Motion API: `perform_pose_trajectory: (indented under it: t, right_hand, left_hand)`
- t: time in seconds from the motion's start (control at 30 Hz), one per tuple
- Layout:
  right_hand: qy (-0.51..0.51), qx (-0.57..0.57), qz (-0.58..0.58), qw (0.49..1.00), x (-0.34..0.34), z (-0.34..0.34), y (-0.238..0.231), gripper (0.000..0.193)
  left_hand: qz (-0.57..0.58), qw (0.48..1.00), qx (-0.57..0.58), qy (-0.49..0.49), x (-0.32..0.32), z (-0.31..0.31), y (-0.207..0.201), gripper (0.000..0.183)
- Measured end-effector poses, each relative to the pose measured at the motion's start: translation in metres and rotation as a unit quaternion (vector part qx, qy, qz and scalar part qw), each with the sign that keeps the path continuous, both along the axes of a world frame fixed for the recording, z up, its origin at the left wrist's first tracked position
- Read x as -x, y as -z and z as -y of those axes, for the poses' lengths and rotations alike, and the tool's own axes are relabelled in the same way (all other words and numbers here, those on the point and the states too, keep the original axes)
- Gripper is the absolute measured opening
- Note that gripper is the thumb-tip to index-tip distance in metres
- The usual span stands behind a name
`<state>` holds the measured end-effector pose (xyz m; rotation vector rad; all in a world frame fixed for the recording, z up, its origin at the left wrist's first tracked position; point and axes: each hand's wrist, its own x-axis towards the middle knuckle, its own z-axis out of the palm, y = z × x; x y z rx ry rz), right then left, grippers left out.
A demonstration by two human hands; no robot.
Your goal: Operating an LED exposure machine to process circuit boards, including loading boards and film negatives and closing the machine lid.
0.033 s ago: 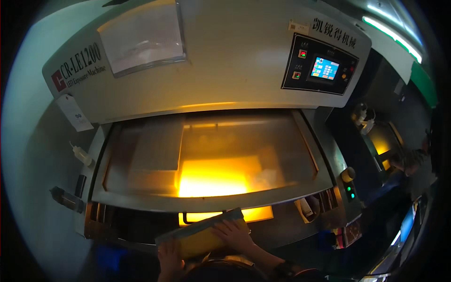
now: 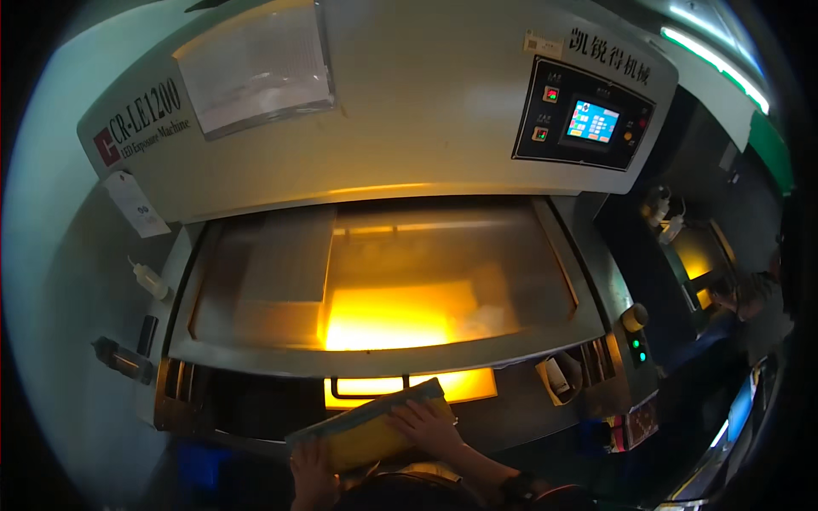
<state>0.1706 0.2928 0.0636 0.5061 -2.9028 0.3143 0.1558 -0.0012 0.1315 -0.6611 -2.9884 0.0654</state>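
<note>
A flat yellowish board or stack of sheets with a grey-green far edge (image 2: 362,440) is held slanted at the machine's front, its right end farther from me. My left hand (image 2: 313,477) is on its left end with the fingers pointing up over it. My right hand (image 2: 429,430) lies across its right part, fingers laid along the surface; both thumbs are hidden. Just beyond is the black handle (image 2: 366,397) of a wide framed cover (image 2: 366,364) with a see-through sheet. Bright yellow light glows on the bed (image 2: 388,328) under the sheet.
A large pale machine hood (image 2: 426,102) with a lit control screen (image 2: 593,122) stands over the bed. Bottles (image 2: 149,281) are at the left side. A round holder (image 2: 558,381) and a knob (image 2: 634,317) are on the right. Another person (image 2: 750,298) works at far right.
The framed cover's front edge sits slightly higher, and more of its handle shows above the board. Both hands stay on the board, which has shifted very slightly.
</note>
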Motion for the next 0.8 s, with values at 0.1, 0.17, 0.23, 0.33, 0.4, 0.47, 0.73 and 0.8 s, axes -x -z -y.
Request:
perform_pose_trajectory:
  t: [0.1, 0.17, 0.23, 0.33, 0.4, 0.47, 0.73, 0.8]
  right_hand:
    - [-0.006, -0.013, 0.059, 0.998, -0.013, -0.030, 0.030, 0.050]
    - [0.008, 0.006, 0.105, 0.994, -0.028, -0.051, 0.079, 0.048]
    - [0.018, 0.022, 0.148, 0.989, -0.039, -0.069, 0.131, 0.047]
    - [0.072, -0.015, 0.171, 0.982, -0.055, -0.083, 0.183, 0.045]
    - [0.102, 0.032, 0.157, 0.982, -0.064, -0.090, 0.204, 0.045]
    - [0.123, 0.029, 0.148, 0.981, -0.079, -0.094, 0.222, 0.048]
    - [0.175, 0.125, 0.195, 0.957, -0.025, -0.016, 0.184, 0.069]
    - [0.106, 0.159, 0.109, 0.976, 0.009, 0.017, 0.132, 0.068]
  left_hand:
    - [0.122, 0.992, 0.006, -0.022, -0.034, -0.004, 0.015, 0.058]
    - [0.170, 0.985, -0.031, -0.016, -0.043, 0.013, 0.048, 0.058]
    - [0.165, 0.981, -0.095, -0.021, -0.057, 0.030, 0.067, 0.058]
    - [0.397, 0.881, -0.226, -0.121, -0.078, 0.091, 0.119, 0.061]
    - [0.461, 0.841, -0.219, -0.180, -0.097, 0.117, 0.138, 0.058]
    - [0.520, 0.793, -0.211, -0.238, -0.111, 0.128, 0.142, 0.056]
    - [0.539, 0.771, -0.205, -0.271, -0.135, 0.170, 0.171, 0.023]
    - [0.552, 0.742, -0.250, -0.287, -0.139, 0.194, 0.179, 0.021]
